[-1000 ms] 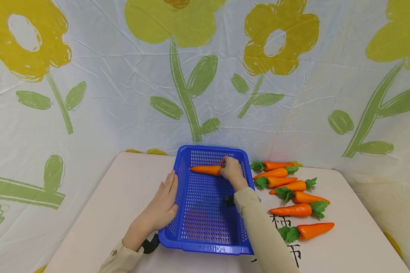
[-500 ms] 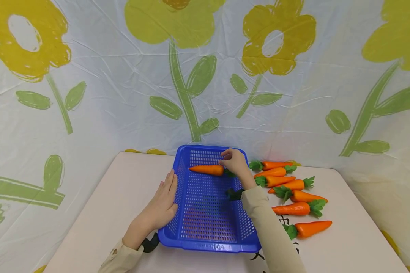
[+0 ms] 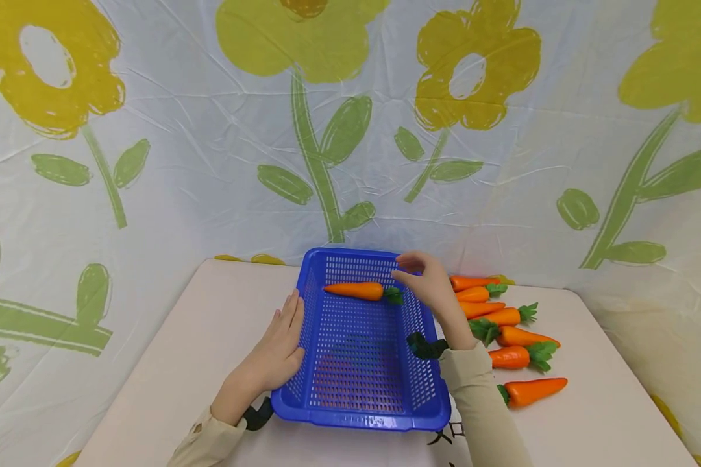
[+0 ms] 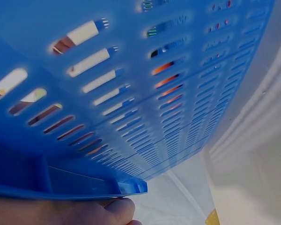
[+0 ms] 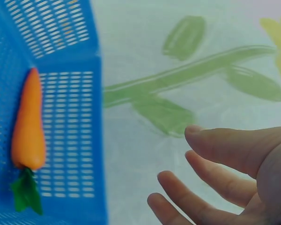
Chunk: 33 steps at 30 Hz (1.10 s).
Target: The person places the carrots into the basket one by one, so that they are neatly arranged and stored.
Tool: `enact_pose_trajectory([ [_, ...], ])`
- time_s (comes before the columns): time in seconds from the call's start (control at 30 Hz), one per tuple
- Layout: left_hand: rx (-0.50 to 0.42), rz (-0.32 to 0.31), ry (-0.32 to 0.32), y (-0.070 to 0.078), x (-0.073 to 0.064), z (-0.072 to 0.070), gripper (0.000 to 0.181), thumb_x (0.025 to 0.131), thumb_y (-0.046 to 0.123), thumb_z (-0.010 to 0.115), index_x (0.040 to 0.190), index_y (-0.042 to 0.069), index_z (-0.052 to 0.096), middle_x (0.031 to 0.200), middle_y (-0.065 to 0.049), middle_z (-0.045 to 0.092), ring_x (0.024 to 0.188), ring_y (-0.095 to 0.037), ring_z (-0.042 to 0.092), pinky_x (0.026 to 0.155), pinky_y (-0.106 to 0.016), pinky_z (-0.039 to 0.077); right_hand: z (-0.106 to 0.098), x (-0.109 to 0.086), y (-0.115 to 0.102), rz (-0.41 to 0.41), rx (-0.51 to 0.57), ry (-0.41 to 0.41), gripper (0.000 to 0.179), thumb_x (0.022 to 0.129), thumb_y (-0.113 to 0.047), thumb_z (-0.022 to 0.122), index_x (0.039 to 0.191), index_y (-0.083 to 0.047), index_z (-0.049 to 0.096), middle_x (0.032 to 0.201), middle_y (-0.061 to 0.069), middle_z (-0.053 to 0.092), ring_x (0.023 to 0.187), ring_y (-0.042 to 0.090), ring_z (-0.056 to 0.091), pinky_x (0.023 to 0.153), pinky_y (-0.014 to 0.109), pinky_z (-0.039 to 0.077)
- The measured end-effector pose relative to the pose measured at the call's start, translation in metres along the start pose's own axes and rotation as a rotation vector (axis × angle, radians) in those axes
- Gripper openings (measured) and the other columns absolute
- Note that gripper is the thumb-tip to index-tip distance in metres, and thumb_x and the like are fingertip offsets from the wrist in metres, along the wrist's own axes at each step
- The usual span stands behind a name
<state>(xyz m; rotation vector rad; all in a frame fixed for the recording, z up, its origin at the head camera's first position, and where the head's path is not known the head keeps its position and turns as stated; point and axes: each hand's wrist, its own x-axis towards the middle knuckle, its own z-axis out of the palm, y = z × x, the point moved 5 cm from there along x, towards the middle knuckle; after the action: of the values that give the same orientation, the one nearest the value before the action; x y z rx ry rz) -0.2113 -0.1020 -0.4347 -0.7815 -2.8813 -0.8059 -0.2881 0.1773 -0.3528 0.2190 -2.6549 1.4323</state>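
Observation:
A blue slotted plastic basket [image 3: 359, 421] stands on the table, with one orange carrot [image 3: 355, 290] lying across its far end, green top to the right. My left hand [image 3: 276, 355] rests along the basket's left rim with fingers straight. In the left wrist view its fingertips [image 4: 122, 209] show below the rim, close to the slotted wall. Over the far right corner of the basket hovers my right hand [image 3: 432, 285], thumb and fingers apart and nothing between them. The right wrist view shows the carrot [image 5: 29, 124] inside the basket, well apart from that hand.
Several more carrots [image 3: 528, 337] with green tops lie in a loose column on the table [image 3: 596, 389] right of the basket, partly hidden by the right arm. A flower-print cloth [image 3: 210, 162] hangs behind the table. Black lettering [image 3: 441, 438] shows near the basket's front right corner.
My right hand has let go of the carrot in the basket and moved up and right, its fingers spreading. The carrot stays at the far end. My left hand keeps its place.

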Motion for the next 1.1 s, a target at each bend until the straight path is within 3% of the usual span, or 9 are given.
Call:
enact_pose_trajectory([
  [0.43,-0.003,-0.004,-0.005,-0.001,0.000,0.001,0.079,0.090,0.004,0.048,0.154,-0.010,0.003,0.163,-0.023,-0.006,0.151,-0.033,-0.004,0.118,-0.057,0.009,-0.050,-0.048,0.005,-0.045,0.024,0.112,0.034,0.092,-0.019,0.070,0.121,-0.001,0.065,0.121,0.021,0.064,0.119,0.036,0.055,0.108,0.055,0.037],
  [0.57,-0.012,-0.008,-0.020,-0.001,0.000,0.000,0.079,0.091,0.004,0.047,0.154,-0.010,0.002,0.163,-0.023,-0.007,0.151,-0.034,-0.005,0.118,-0.057,0.008,-0.068,-0.064,0.013,-0.090,0.043,0.158,0.033,0.094,-0.019,0.069,0.121,0.000,0.065,0.120,0.013,0.065,0.115,0.020,0.057,0.106,0.035,0.041],
  [0.7,-0.016,-0.007,-0.027,-0.002,0.000,-0.001,0.078,0.091,0.005,0.047,0.154,-0.010,0.002,0.163,-0.023,-0.008,0.150,-0.036,-0.004,0.118,-0.057,0.008,-0.089,-0.079,0.024,-0.141,0.070,0.208,0.031,0.096,-0.015,0.066,0.122,0.001,0.065,0.117,0.001,0.066,0.109,0.005,0.058,0.092,0.012,0.044],
  [0.9,-0.028,0.001,-0.011,-0.001,0.001,-0.002,0.078,0.090,0.004,0.047,0.154,-0.011,0.004,0.163,-0.023,-0.006,0.150,-0.039,0.000,0.118,-0.058,0.008,-0.124,-0.096,0.046,-0.192,0.136,0.278,0.027,0.094,-0.001,0.063,0.120,0.008,0.063,0.111,0.000,0.069,0.104,0.006,0.063,0.087,0.012,0.048],
  [1.1,-0.037,0.016,-0.007,0.000,0.001,0.000,0.077,0.090,0.003,0.047,0.153,-0.012,0.006,0.163,-0.024,-0.005,0.150,-0.039,0.000,0.117,-0.060,0.009,-0.156,-0.116,0.091,-0.171,0.283,0.318,0.027,0.093,0.006,0.060,0.119,0.014,0.060,0.108,-0.002,0.071,0.102,0.006,0.066,0.088,0.010,0.046],
])
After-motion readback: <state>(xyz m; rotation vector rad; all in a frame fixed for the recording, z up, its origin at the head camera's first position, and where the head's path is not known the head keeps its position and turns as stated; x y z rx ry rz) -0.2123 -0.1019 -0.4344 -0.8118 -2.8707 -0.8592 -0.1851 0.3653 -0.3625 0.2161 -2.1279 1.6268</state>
